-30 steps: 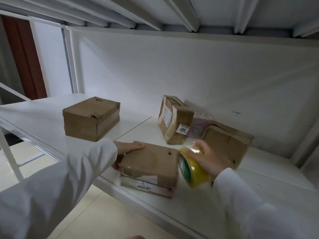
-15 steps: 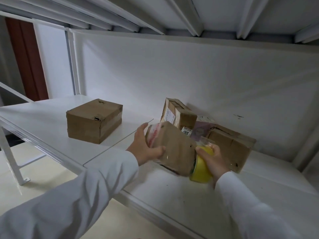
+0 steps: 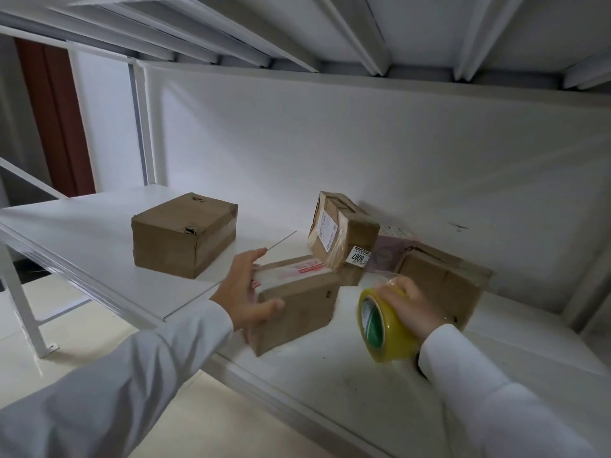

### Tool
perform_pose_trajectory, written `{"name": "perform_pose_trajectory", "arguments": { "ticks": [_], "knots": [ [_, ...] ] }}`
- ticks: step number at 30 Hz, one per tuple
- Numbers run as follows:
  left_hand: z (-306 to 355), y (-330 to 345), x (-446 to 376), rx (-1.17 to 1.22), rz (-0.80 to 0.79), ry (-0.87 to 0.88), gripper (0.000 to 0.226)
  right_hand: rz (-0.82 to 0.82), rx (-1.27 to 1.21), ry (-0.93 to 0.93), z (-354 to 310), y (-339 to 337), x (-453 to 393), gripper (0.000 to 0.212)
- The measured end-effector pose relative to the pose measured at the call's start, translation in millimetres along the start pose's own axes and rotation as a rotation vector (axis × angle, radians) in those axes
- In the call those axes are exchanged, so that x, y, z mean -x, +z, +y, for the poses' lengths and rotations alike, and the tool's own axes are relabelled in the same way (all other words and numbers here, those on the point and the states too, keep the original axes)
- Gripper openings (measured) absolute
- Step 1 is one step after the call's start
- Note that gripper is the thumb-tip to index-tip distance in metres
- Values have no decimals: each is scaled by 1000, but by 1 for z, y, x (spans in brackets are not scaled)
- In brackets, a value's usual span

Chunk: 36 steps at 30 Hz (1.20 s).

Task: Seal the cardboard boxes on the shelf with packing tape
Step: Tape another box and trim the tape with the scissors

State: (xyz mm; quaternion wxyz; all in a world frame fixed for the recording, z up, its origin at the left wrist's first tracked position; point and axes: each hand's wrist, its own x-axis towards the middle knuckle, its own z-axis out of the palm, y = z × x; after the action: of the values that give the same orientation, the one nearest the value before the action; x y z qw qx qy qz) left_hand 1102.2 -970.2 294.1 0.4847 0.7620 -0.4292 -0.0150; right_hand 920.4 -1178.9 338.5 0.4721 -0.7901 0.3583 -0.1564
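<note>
1. The shelf (image 3: 99, 233) is white, with a white back panel; both hands reach over its front edge from below.
2. A plain box (image 3: 183, 234) sits closed on the shelf, well left of the left hand and apart from it.
3. A brown box (image 3: 443, 285) lies behind the right hand, against the back panel.
4. A labelled box (image 3: 342, 234) stands tilted beyond the gap between the hands, a "5007" sticker on its near corner. A pinkish parcel (image 3: 391, 251) is wedged between it and the brown box.
5. The near box (image 3: 297, 302) sits by the shelf's front edge, its top carrying clear tape and red print. The left hand (image 3: 246, 292) grips its left end: thumb on the front face, fingers stretched over the top edge.
6. The tape roll (image 3: 385, 328) is yellow with a green-and-white core, held up just right of the near box and not touching it. The right hand (image 3: 408, 304) grips the roll from behind, fingers curled round its rim; a loose clear strip sticks up near the fingertips.
7. Both sleeves are white.
</note>
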Motion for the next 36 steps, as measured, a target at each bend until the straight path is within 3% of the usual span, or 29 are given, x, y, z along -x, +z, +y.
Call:
{"name": "perform_pose_trajectory", "arguments": {
  "ticks": [3, 5, 7, 9, 11, 13, 16, 18, 21, 25, 28, 33, 36],
  "knots": [
    [12, -14, -8, -156, 123, 124, 70, -68, 118, -22, -2, -3, 0, 36],
    [31, -17, -14, -217, 76, 142, 52, -136, 195, -27, -6, -3, 1, 34],
    [56, -10, -16, -223, -114, 94, 53, -205, 270, -21, -12, -1, 4, 35],
    [76, 7, -18, -379, -242, 189, 67, -249, 329, -44, -19, 2, 5, 39],
    [88, 27, -21, -568, -289, 320, 73, -280, 350, -71, -25, 4, 8, 41],
    [94, 42, -25, -542, -259, 326, 61, -316, 334, -81, -30, 6, 10, 44],
    [94, 51, -29, -384, -215, 266, 41, -332, 332, -97, -31, 5, 11, 90],
    [92, 53, -28, -224, -210, 193, 28, -316, 324, -99, -27, 1, 10, 107],
    [91, 53, -28, -245, -138, 206, 13, -327, 342, -121, -26, 1, 12, 97],
    [94, 54, -30, -314, -128, 124, 28, -329, 348, -131, -29, 3, 18, 90],
    [97, 46, -35, -197, -174, -19, 23, -358, 374, -106, -30, -1, 20, 82],
    [102, 34, -39, -13, -219, -220, 37, -392, 353, -46, -28, -5, 18, 51],
    [110, 37, -41, 172, -250, -349, 52, -389, 386, -48, -28, 1, 17, 46]
  ]
}}
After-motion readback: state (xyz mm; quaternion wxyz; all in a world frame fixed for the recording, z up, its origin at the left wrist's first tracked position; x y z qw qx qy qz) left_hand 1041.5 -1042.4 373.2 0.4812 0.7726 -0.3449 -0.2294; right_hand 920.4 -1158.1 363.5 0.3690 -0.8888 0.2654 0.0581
